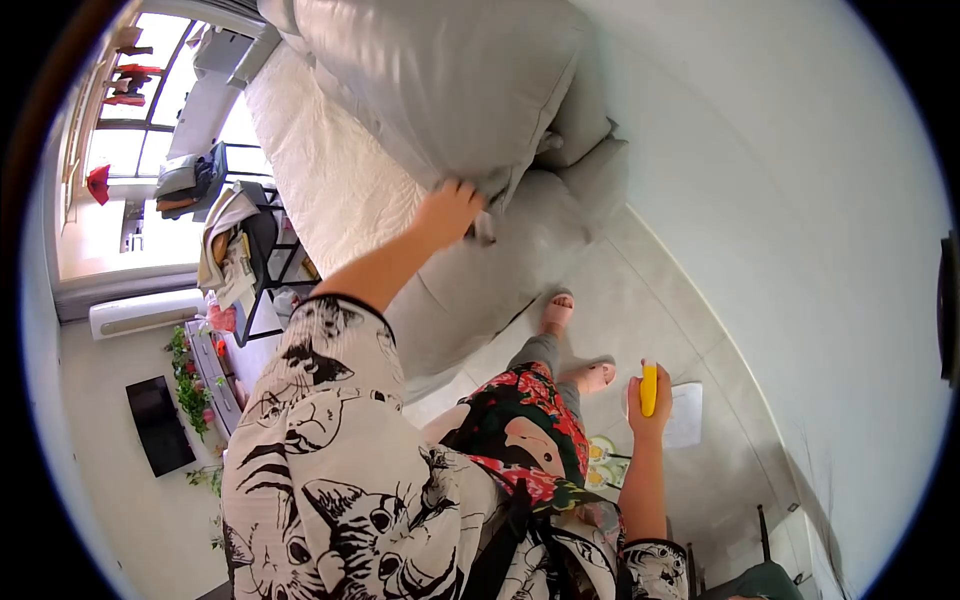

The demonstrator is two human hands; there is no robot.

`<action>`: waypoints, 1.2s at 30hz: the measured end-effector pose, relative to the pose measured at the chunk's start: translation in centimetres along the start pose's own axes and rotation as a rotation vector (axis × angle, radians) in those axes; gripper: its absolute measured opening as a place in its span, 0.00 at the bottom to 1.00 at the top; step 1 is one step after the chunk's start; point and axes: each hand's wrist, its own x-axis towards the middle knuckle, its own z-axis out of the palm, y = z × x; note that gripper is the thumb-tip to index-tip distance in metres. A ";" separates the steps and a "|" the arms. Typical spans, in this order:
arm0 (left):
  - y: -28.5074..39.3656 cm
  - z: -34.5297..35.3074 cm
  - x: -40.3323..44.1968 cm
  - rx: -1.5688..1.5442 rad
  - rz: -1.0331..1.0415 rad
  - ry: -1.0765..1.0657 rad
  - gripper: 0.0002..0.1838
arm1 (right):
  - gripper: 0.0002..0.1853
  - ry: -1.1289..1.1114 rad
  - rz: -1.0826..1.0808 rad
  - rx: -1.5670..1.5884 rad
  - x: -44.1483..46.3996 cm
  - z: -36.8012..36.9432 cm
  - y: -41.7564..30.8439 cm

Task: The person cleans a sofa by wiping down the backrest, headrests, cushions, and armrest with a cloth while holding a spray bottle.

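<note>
My left hand (448, 214) reaches to the grey sofa (505, 260), its fingers bent at the lower edge of a large grey back cushion (440, 90). Blur softens these fingers. A small grey-brown item (484, 228) shows beside the thumb; its kind is unclear. Low on the right, my right hand (648, 408) is closed around a slim yellow object (649, 388) like a handle, which sticks up past the fingers. A cream quilted cover (320, 150) lies along the sofa, left of my left hand.
A white sheet (684, 415) lies on the tiled floor (650, 300) beyond my right hand. My feet wear pink slippers (590, 377). The pale wall (780, 200) runs along the right. A chair piled with clothes (235, 245) stands left of the sofa.
</note>
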 end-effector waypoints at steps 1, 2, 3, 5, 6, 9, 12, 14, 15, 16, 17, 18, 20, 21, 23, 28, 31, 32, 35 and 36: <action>0.2 1.3 -3.2 -0.071 0.024 -0.185 0.10 | 0.19 0.009 -0.007 0.025 0.3 0.1 0.0; -0.7 2.3 -5.8 -0.160 -0.070 -0.391 0.09 | 0.19 0.026 -0.014 0.035 0.2 0.0 0.5; -1.5 2.9 -6.7 -0.256 -0.163 -0.592 0.09 | 0.19 0.030 -0.026 0.045 -0.2 -0.3 1.4; -2.4 -3.2 -3.1 -0.373 -0.271 -0.435 0.10 | 0.19 0.037 -0.007 0.065 -0.6 -0.1 2.1; -2.3 -7.3 -2.2 -0.504 -0.414 -0.297 0.11 | 0.20 0.003 0.024 0.092 -0.5 -0.6 2.1; -1.6 -14.6 4.3 -0.537 -0.218 0.336 0.10 | 0.20 -0.040 0.016 0.042 -0.5 -0.5 2.9; -2.4 -12.5 12.4 -0.283 -0.124 0.536 0.08 | 0.20 -0.039 -0.011 -0.004 -0.6 0.0 3.1; -1.8 -9.8 14.4 -0.044 -0.166 0.385 0.07 | 0.19 -0.079 -0.170 -0.173 -0.2 -0.7 2.2; -1.3 -7.6 12.9 -0.056 -0.173 0.379 0.07 | 0.19 -0.089 -0.166 -0.183 -0.1 -0.8 2.0; -0.9 -4.5 10.4 -0.009 -0.062 0.325 0.07 | 0.19 -0.084 -0.134 -0.183 -0.2 -0.5 1.7; -0.5 -2.3 8.4 0.042 0.050 0.275 0.06 | 0.19 -0.073 -0.105 -0.179 0.0 -0.4 1.6; -0.2 -1.1 6.8 0.033 0.118 0.216 0.08 | 0.19 -0.065 -0.104 -0.172 0.3 -0.3 1.3; -0.3 -2.0 5.6 0.043 0.192 0.151 0.10 | 0.21 -0.048 -0.013 -0.031 0.4 -0.4 0.8; -0.6 -3.8 6.3 0.024 0.231 0.206 0.07 | 0.21 -0.038 -0.020 -0.020 0.6 -0.2 1.3; -0.8 -8.7 9.2 0.028 0.260 0.384 0.06 | 0.21 -0.001 -0.035 -0.020 0.4 0.3 2.5; -2.0 -12.4 17.8 0.127 0.078 0.532 0.04 | 0.20 -0.040 -0.055 -0.042 0.3 1.0 0.4; -0.4 -4.0 11.2 0.149 0.261 0.229 0.06 | 0.20 -0.034 -0.068 0.011 -0.4 1.2 0.4; 0.1 -1.7 8.7 0.146 0.268 0.094 0.07 | 0.20 -0.037 -0.028 0.048 -0.6 1.2 0.4; 0.1 -0.8 6.2 0.164 0.364 -0.182 0.13 | 0.20 0.002 0.023 0.077 -1.4 0.7 0.8; 0.2 -4.1 7.3 0.156 0.371 -0.111 0.13 | 0.20 0.002 0.026 0.083 -1.6 0.4 1.3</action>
